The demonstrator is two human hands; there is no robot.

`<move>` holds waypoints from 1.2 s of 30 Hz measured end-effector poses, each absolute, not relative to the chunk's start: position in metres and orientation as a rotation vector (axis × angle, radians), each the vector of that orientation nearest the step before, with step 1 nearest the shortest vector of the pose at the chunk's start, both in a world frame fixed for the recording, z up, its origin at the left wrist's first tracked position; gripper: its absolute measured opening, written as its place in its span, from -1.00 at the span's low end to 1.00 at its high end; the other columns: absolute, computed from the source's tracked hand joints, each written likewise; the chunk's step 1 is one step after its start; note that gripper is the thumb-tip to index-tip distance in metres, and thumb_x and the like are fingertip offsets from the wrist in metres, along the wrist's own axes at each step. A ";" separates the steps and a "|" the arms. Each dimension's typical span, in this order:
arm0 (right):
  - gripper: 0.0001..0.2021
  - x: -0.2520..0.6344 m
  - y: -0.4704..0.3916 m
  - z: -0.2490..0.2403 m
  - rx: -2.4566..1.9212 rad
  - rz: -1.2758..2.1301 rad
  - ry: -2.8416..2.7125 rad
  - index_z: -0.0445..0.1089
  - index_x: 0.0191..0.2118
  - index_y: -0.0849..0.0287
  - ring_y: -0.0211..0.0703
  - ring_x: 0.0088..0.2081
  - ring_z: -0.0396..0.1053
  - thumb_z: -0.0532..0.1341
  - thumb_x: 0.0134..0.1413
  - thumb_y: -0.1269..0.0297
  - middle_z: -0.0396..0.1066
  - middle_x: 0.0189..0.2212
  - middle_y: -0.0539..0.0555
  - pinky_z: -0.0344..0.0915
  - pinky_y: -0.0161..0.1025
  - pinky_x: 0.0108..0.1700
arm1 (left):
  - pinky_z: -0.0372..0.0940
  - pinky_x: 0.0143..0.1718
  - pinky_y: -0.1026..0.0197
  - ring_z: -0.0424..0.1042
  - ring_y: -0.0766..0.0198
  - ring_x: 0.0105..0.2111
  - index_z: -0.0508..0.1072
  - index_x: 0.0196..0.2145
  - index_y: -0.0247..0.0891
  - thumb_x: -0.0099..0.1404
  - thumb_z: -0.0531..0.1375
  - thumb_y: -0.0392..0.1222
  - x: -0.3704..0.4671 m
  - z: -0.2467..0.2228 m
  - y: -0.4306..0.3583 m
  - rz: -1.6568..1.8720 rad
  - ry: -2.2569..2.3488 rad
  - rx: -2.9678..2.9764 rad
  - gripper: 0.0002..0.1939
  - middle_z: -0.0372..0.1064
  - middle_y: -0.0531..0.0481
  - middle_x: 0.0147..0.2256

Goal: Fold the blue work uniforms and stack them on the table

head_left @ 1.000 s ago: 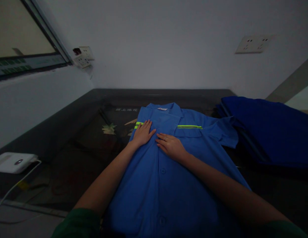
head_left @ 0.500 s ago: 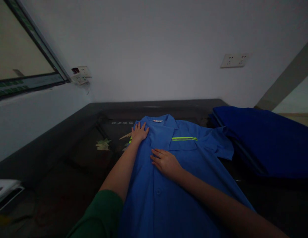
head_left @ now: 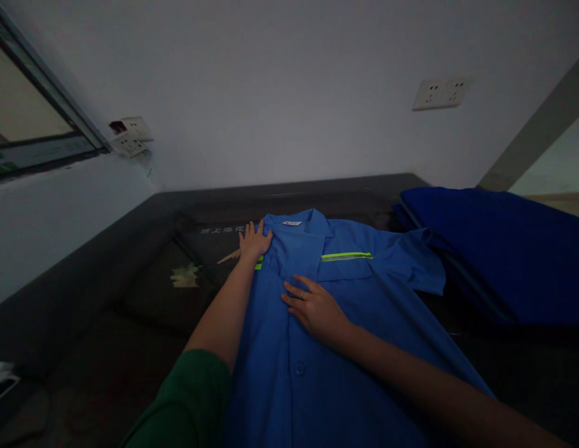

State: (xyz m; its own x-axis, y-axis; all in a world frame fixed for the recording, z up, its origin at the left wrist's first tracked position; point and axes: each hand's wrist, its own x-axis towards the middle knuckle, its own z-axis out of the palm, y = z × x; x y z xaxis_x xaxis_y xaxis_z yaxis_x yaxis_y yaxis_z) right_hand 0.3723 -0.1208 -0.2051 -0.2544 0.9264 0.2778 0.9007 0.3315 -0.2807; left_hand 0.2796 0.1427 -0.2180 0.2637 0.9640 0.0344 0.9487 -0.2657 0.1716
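Note:
A blue short-sleeved shirt [head_left: 345, 298] with yellow-green reflective stripes lies front up on the dark table [head_left: 144, 298], its collar toward the wall. My left hand [head_left: 255, 241] rests with spread fingers on the shirt's left shoulder, beside the collar. On the chest, just left of the pocket flap, my right hand [head_left: 317, 309] lies palm down, fingers apart, near the button placket. A ring shows on one of its fingers. Neither hand grips the fabric.
Dark blue folded fabric [head_left: 499, 255] is stacked at the right, touching the shirt's sleeve. Wall sockets [head_left: 441, 93] are above the table, with more [head_left: 130, 137] near the window at left. A white device [head_left: 2, 379] sits at the left edge.
My left hand has shifted slightly left toward the shoulder's outer edge, and more of the left reflective stripe shows. My right hand stays on the chest. The camera view has shifted a little.

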 end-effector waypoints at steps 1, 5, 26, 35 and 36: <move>-0.68 0.373 -0.121 -0.206 -1.617 0.094 -2.216 0.42 0.07 0.14 0.09 0.24 0.11 0.11 0.25 0.29 0.31 0.15 0.06 0.18 0.06 0.22 | -0.27 0.30 -0.16 -0.24 0.05 0.35 -0.11 0.35 -0.13 0.33 -0.21 0.20 0.279 -0.219 0.143 0.208 1.824 2.407 -0.29 -0.26 -0.14 0.36; -0.65 0.375 -0.123 -0.206 -1.616 0.081 -2.240 0.37 0.12 0.16 0.12 0.24 0.11 0.09 0.26 0.29 0.26 0.18 0.09 0.15 0.11 0.22 | -0.27 0.29 -0.18 -0.23 0.04 0.35 -0.09 0.35 -0.13 0.33 -0.21 0.20 0.279 -0.221 0.142 0.252 1.812 2.429 -0.29 -0.23 -0.15 0.35; -0.61 0.359 -0.209 -0.183 -1.344 0.368 -2.500 0.25 0.20 0.05 -0.04 0.29 0.04 0.01 0.30 0.30 0.14 0.26 0.16 -0.01 0.12 0.29 | -0.24 0.29 -0.17 -0.11 0.03 0.32 0.08 0.29 -0.23 0.36 -0.12 -0.03 0.280 -0.205 0.123 0.604 1.724 2.456 -0.42 -0.07 -0.18 0.32; -0.60 0.367 -0.197 -0.185 -1.437 0.287 -2.166 0.33 0.14 0.19 -0.08 0.22 0.17 0.05 0.21 0.44 0.26 0.18 0.19 0.20 -0.08 0.21 | 0.23 0.06 0.10 0.38 0.19 -0.08 0.47 -0.17 -0.27 0.24 -0.02 -0.38 0.236 -0.171 0.057 0.636 0.527 2.581 -0.67 0.43 -0.08 -0.16; -0.59 0.369 -0.191 -0.183 -1.480 0.281 -2.138 0.32 0.15 0.21 -0.08 0.21 0.18 0.05 0.20 0.45 0.27 0.17 0.19 0.20 -0.08 0.21 | 0.25 0.03 0.12 0.40 0.20 -0.12 0.48 -0.20 -0.27 0.22 -0.01 -0.38 0.227 -0.171 0.050 0.578 0.426 2.549 -0.70 0.43 -0.07 -0.19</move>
